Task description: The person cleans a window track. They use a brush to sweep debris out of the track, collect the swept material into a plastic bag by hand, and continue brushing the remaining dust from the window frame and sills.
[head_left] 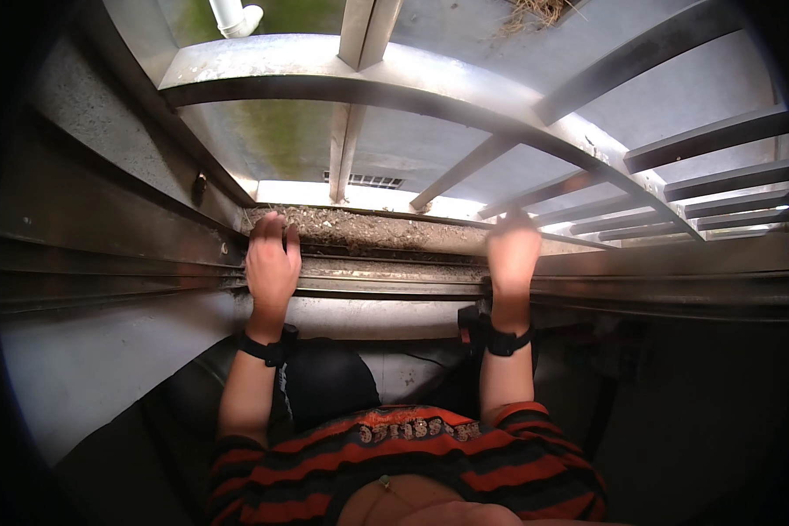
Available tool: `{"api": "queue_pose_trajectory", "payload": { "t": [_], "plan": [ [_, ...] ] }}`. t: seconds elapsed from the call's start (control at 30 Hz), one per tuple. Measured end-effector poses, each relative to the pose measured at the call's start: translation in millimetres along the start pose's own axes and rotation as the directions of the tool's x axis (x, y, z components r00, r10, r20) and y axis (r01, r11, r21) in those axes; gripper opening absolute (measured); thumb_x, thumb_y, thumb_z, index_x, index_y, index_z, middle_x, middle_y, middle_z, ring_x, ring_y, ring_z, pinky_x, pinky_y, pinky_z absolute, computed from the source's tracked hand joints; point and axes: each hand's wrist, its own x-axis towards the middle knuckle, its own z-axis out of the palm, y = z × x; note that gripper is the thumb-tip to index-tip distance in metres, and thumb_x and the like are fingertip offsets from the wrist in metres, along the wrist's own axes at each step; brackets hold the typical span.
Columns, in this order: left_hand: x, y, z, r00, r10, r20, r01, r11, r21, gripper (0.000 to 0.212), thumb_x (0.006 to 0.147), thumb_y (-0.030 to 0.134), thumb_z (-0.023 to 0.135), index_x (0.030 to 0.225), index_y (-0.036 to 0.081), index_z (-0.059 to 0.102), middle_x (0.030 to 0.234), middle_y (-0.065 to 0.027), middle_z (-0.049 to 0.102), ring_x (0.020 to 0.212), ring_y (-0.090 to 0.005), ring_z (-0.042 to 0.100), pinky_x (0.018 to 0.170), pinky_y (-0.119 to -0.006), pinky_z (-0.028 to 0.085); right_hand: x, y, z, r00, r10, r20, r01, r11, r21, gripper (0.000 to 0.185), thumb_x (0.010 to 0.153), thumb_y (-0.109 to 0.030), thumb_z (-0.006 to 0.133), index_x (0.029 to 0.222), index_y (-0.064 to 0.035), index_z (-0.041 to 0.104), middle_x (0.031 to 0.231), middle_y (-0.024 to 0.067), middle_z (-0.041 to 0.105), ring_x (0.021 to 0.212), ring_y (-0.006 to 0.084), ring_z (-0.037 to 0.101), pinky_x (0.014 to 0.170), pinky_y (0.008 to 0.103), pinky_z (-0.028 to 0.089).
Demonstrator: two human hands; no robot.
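Observation:
My left hand (pixel 273 263) lies at the left end of a window sill, its fingers slightly spread over the edge of a strip of dirt and debris (pixel 368 227). Nothing shows in it, though its palm side is hidden. My right hand (pixel 514 246) is blurred and bent at the right end of the same strip, near the window's frame; its fingertips are hidden, so I cannot tell whether it holds something. Between the hands run the metal window tracks (pixel 394 285), dusty along their grooves. Each wrist wears a black band.
A metal window grille (pixel 434 105) arches beyond the sill, its bars spreading to the right. Metal window frames (pixel 118 243) flank the opening. Outside are a white pipe (pixel 233 16), a drain grate (pixel 365 179) and some dry straw (pixel 536 13). A pale wall lies below the tracks.

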Motion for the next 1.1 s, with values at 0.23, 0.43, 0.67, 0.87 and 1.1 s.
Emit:
{"api": "queue_pose_trajectory", "payload": {
  "t": [0.23,0.43,0.67,0.87,1.1],
  "plan": [
    [1,0,2,1.000,-0.008,0.005,0.008,1.000,0.002,0.022,0.086,0.019,0.058,0.097,0.000,0.058,0.103,-0.0169,0.059,0.095,-0.0354,0.056,0.082,-0.042,0.046,-26,-25,36,0.993,0.057,0.106,-0.077,0.978,0.194,0.012,0.078,-0.008,0.060,0.074,0.0029,0.064,0.072,0.0232,0.063,0.072,0.0378,0.062,0.067,0.0429,0.049],
    [-1,-1,-1,1.000,0.003,-0.013,-0.003,1.000,0.010,0.022,0.086,0.019,0.057,0.096,-0.001,0.057,0.101,-0.0179,0.059,0.092,-0.0363,0.056,0.080,-0.043,0.046,-16,-16,6,0.998,0.060,-0.012,-0.059,0.994,0.089,0.014,0.077,-0.008,0.060,0.066,0.0008,0.062,0.065,0.0213,0.059,0.060,0.0372,0.059,0.058,0.0430,0.048],
    [0,-1,0,1.000,-0.017,-0.012,0.017,1.000,-0.016,0.020,0.086,0.019,0.057,0.095,0.001,0.057,0.102,-0.0160,0.059,0.091,-0.0367,0.056,0.079,-0.043,0.046,-44,-100,39,0.992,-0.128,-0.024,0.125,0.883,0.452,0.008,0.076,-0.009,0.068,0.078,-0.0020,0.063,0.070,0.0143,0.064,0.060,0.0263,0.062,0.058,0.0335,0.049],
    [0,3,-2,1.000,-0.021,-0.011,0.021,0.999,-0.038,0.018,0.085,0.013,0.058,0.097,0.000,0.057,0.103,-0.0174,0.059,0.094,-0.0383,0.055,0.083,-0.042,0.045,-24,-57,12,0.998,-0.055,-0.008,0.055,0.976,0.211,0.011,0.076,-0.009,0.066,0.069,-0.0009,0.064,0.063,0.0138,0.061,0.055,0.0292,0.061,0.054,0.0380,0.048],
    [0,-2,2,0.999,-0.008,-0.033,0.007,1.000,-0.024,0.019,0.083,0.017,0.060,0.093,0.000,0.056,0.102,-0.0167,0.059,0.093,-0.0365,0.056,0.080,-0.043,0.046,-43,-132,60,0.979,-0.199,0.038,0.143,0.809,0.570,0.015,0.079,-0.013,0.066,0.074,0.0009,0.064,0.065,0.0188,0.061,0.052,0.0294,0.059,0.050,0.0367,0.046]
  ]
}}
